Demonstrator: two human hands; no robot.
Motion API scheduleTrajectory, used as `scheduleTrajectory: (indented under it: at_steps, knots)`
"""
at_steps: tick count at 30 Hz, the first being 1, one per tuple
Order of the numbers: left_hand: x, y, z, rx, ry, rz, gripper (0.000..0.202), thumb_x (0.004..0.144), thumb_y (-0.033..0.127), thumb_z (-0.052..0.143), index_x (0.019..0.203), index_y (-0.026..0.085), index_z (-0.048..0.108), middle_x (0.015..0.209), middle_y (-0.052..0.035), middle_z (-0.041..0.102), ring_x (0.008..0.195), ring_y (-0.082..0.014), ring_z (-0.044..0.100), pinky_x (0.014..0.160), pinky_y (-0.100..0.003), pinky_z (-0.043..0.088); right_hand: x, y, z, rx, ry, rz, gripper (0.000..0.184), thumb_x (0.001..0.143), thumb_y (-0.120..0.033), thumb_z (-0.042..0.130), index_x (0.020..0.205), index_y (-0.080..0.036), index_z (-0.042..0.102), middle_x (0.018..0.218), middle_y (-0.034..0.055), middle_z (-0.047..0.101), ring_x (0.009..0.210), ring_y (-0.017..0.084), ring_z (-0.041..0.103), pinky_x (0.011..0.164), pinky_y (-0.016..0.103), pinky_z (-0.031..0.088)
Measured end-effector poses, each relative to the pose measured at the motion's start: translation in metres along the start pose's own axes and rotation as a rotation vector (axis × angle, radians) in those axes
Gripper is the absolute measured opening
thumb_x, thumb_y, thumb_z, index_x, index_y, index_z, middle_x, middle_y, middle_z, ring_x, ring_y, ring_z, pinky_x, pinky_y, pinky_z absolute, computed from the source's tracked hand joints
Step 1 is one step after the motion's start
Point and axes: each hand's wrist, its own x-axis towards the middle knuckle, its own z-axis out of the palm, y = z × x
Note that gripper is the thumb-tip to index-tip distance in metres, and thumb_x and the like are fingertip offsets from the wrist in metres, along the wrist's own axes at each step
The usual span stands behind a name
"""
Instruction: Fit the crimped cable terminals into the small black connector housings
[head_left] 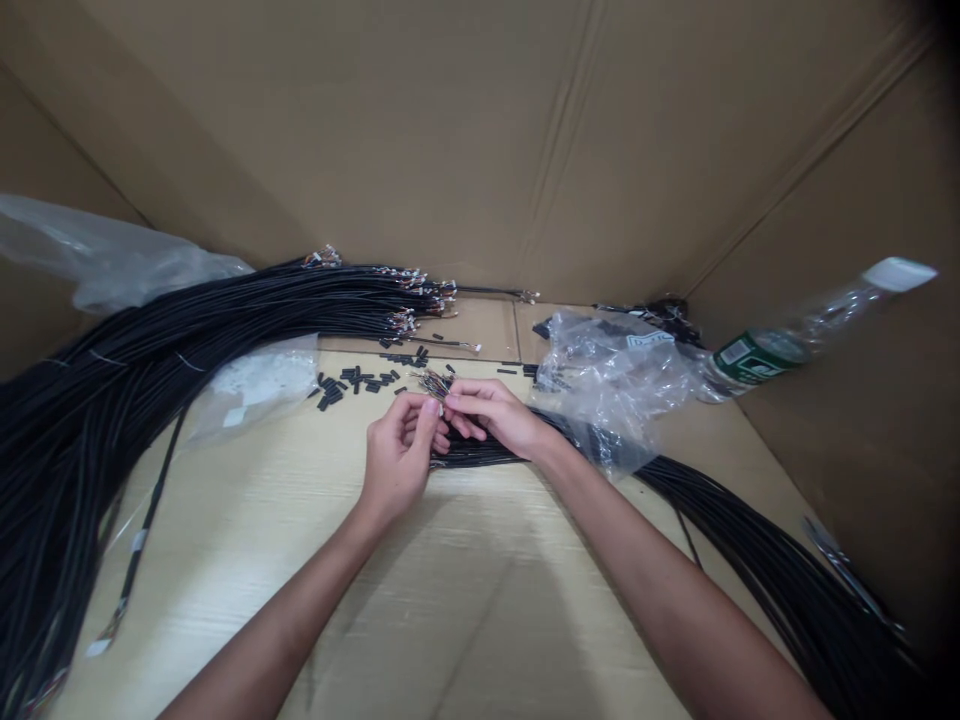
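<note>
Bare forearms (300, 600) are slanting over the table (457, 570). Left hand (399, 445) and right hand (501, 415) are pinching thin wire ends (433, 385), fingers curled nearly closed, beside black cables (739, 535) running rightward; short black tubes (330, 392) are lying just beyond.

A thick bundle of slim black cables (712, 500) is laid out from the centre, curved down toward the lower right corner and partly covered midway. At the centre, fine bare-looking wire ends (432, 382) are pinched into a splayed tuft, their colours blurred.
</note>
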Motion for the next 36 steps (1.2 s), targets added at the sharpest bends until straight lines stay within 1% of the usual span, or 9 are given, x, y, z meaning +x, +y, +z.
scheduleTrajectory:
  at_steps: [5, 9, 14, 18, 23, 26, 29, 33, 36]
  knots:
    - [0.0000, 0.0035, 0.0037, -0.059, 0.024, -0.009, 0.033, 0.096, 0.043, 0.076, 0.113, 0.016, 0.065, 0.087, -0.0048, 0.074, 0.071, -0.0152, 0.073, 0.070, -0.027, 0.063, -0.0011, 0.0022, -0.0004, -0.012, -0.019, -0.023, 0.031, 0.096, -0.042, 0.071, 0.082, -0.016, 0.063, 0.065, -0.0016, 0.058, 0.057, 0.009, 0.049, 0.052, 0.022, 0.034]
    - [0.0006, 0.0039, 0.0059, -0.076, 0.060, -0.047, 0.034, 0.092, 0.040, 0.081, 0.111, 0.016, 0.065, 0.086, -0.0043, 0.074, 0.071, -0.0153, 0.073, 0.068, -0.027, 0.063, -0.0017, 0.0022, 0.0000, -0.031, -0.020, -0.032, 0.030, 0.096, -0.041, 0.071, 0.082, -0.017, 0.062, 0.067, -0.0012, 0.059, 0.058, 0.010, 0.050, 0.052, 0.022, 0.035]
    - [0.0013, 0.0025, 0.0047, -0.051, 0.064, 0.004, 0.026, 0.096, 0.040, 0.076, 0.104, 0.016, 0.069, 0.088, -0.0050, 0.075, 0.072, -0.0138, 0.073, 0.069, -0.025, 0.063, -0.0029, 0.0005, 0.0003, -0.045, -0.022, -0.040, 0.029, 0.098, -0.039, 0.070, 0.082, -0.016, 0.061, 0.066, -0.0017, 0.058, 0.058, 0.009, 0.050, 0.052, 0.021, 0.035]
    - [0.0021, 0.0004, 0.0029, -0.040, 0.099, 0.039, 0.025, 0.098, 0.039, 0.075, 0.104, 0.016, 0.068, 0.087, -0.0046, 0.074, 0.074, -0.0144, 0.073, 0.069, -0.025, 0.064, -0.0033, -0.0006, 0.0002, -0.062, -0.027, -0.036, 0.029, 0.097, -0.040, 0.071, 0.083, -0.016, 0.063, 0.067, -0.0015, 0.059, 0.058, 0.009, 0.051, 0.052, 0.020, 0.036]
    - [0.0025, -0.0008, 0.0015, -0.004, 0.110, 0.151, 0.030, 0.097, 0.032, 0.076, 0.121, 0.019, 0.064, 0.089, -0.0030, 0.073, 0.076, -0.0164, 0.075, 0.071, -0.028, 0.066, -0.0024, -0.0011, -0.0006, -0.076, -0.047, -0.023, 0.030, 0.095, -0.042, 0.072, 0.084, -0.015, 0.065, 0.068, -0.0005, 0.061, 0.058, 0.009, 0.053, 0.051, 0.020, 0.038]
    - [0.0014, 0.0005, 0.0013, 0.065, 0.116, 0.211, 0.026, 0.098, 0.029, 0.074, 0.121, 0.019, 0.066, 0.092, -0.0031, 0.074, 0.075, -0.0151, 0.075, 0.073, -0.027, 0.065, -0.0020, -0.0014, -0.0009, -0.069, -0.048, -0.021, 0.030, 0.095, -0.042, 0.072, 0.083, -0.015, 0.065, 0.068, -0.0006, 0.061, 0.058, 0.009, 0.053, 0.050, 0.020, 0.038]
    - [0.0000, 0.0027, 0.0011, 0.090, 0.131, 0.229, 0.022, 0.098, 0.028, 0.075, 0.117, 0.018, 0.069, 0.092, -0.0033, 0.075, 0.072, -0.0143, 0.075, 0.071, -0.026, 0.064, -0.0017, -0.0015, -0.0007, -0.062, -0.046, -0.019, 0.031, 0.095, -0.042, 0.072, 0.082, -0.015, 0.064, 0.067, -0.0007, 0.062, 0.056, 0.009, 0.052, 0.050, 0.020, 0.038]
    - [-0.0009, 0.0050, 0.0004, 0.100, 0.130, 0.226, 0.023, 0.097, 0.027, 0.076, 0.117, 0.017, 0.069, 0.090, -0.0030, 0.076, 0.070, -0.0133, 0.074, 0.069, -0.024, 0.062, -0.0013, -0.0001, -0.0005, -0.054, -0.040, -0.022, 0.031, 0.095, -0.042, 0.072, 0.083, -0.015, 0.064, 0.068, -0.0008, 0.062, 0.056, 0.008, 0.052, 0.051, 0.020, 0.038]
    - [-0.0006, 0.0054, 0.0002, 0.083, 0.120, 0.208, 0.024, 0.097, 0.027, 0.076, 0.117, 0.017, 0.067, 0.090, -0.0035, 0.076, 0.071, -0.0137, 0.075, 0.069, -0.024, 0.063, -0.0007, 0.0010, -0.0004, -0.046, -0.029, -0.022, 0.032, 0.094, -0.044, 0.073, 0.083, -0.015, 0.064, 0.067, -0.0010, 0.061, 0.056, 0.009, 0.052, 0.050, 0.020, 0.038]
